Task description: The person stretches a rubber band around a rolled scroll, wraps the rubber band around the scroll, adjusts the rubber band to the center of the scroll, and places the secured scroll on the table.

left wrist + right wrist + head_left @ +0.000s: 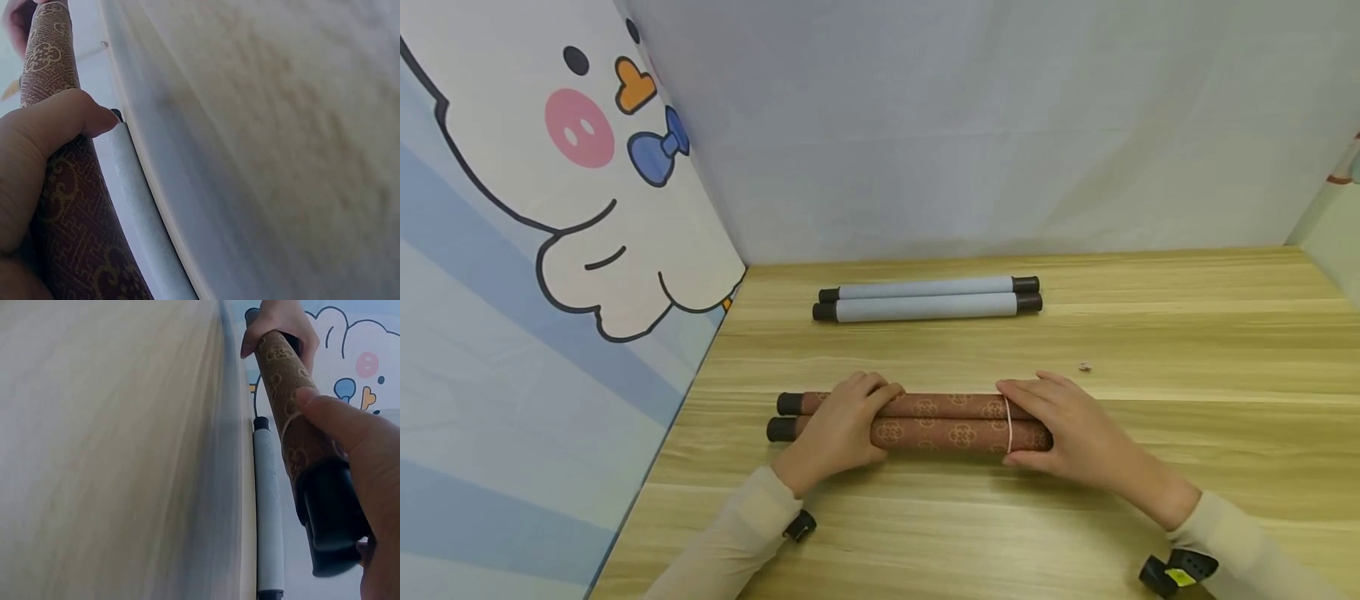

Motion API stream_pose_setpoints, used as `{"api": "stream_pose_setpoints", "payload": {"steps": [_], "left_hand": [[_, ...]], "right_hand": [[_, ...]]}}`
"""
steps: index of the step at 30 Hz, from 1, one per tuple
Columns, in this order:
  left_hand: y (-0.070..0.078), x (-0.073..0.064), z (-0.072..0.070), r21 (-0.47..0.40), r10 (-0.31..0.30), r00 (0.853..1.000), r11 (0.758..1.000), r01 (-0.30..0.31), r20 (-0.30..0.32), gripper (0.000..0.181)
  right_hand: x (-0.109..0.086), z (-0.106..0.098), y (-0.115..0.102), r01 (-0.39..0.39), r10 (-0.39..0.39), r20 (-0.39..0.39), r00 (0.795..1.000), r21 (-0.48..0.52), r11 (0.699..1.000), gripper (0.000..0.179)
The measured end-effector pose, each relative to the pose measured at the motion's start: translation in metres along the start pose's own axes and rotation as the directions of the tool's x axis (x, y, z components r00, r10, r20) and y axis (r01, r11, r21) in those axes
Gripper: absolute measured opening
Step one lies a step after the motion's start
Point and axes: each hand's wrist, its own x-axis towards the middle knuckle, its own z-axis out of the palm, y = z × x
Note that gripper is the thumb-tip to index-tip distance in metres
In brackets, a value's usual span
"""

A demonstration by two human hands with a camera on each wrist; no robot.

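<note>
A brown scroll (925, 434), its two rolls lying side by side, has gold medallion patterns and black end knobs. Around its left part curls my left hand (841, 425), thumb on the near side and fingers over the far roll. My right hand (1078, 432) grips the right end, hiding the knobs there in the head view. A thin pale rubber band (1009, 425) circles both rolls right at the right fingertips. In the right wrist view the black knobs (334, 515) show beneath the right hand, and the thumb presses near the band.
Farther back on the wooden table (1187, 350) lies a pale blue-grey scroll (925, 307) with dark knobs, also in two rolls. A tiny crumpled scrap (1085, 367) sits to its front right. A white curtain (970, 125) stands behind, a cartoon-printed panel (497, 350) on the left.
</note>
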Motion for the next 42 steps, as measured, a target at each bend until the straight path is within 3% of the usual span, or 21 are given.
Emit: {"api": "stream_pose_setpoints", "payload": {"steps": [5,13,18,26,31,38,42], "left_hand": [[0.0,0.0,-0.004,-0.002,-0.013,1.0,1.0,0.013,0.005,0.075],[0.004,0.0,-0.005,0.022,0.024,1.0,0.999,-0.024,-0.013,0.074],[0.003,0.0,-0.003,0.039,0.026,1.0,0.999,-0.025,-0.012,0.075],[-0.01,-0.006,-0.003,0.065,-0.017,1.0,0.998,0.016,0.012,0.08],[-0.018,-0.007,-0.003,0.045,-0.012,1.0,0.999,0.011,0.022,0.079],[-0.017,-0.006,-0.005,-0.007,-0.019,1.0,1.0,0.018,-0.015,0.079],[-0.012,-0.004,-0.006,0.004,0.01,0.999,1.0,-0.009,-0.044,0.077]], "right_hand": [[-0.004,-0.005,0.006,-0.003,0.003,0.001,1.0,-0.033,0.999,0.085],[-0.005,-0.004,0.002,-0.056,0.058,0.062,0.996,-0.032,0.998,0.083],[-0.007,-0.002,0.0,-0.087,0.088,0.042,0.995,-0.018,0.996,0.079],[-0.012,-0.002,0.007,-0.068,0.068,-0.025,0.997,0.008,0.998,0.077],[-0.014,-0.004,0.012,-0.04,0.041,-0.047,0.998,0.005,0.999,0.075],[-0.007,-0.009,0.009,-0.046,0.045,-0.03,0.999,-0.035,0.998,0.076],[-0.001,-0.01,0.003,-0.037,0.039,0.032,0.999,-0.063,0.997,0.075]]}}
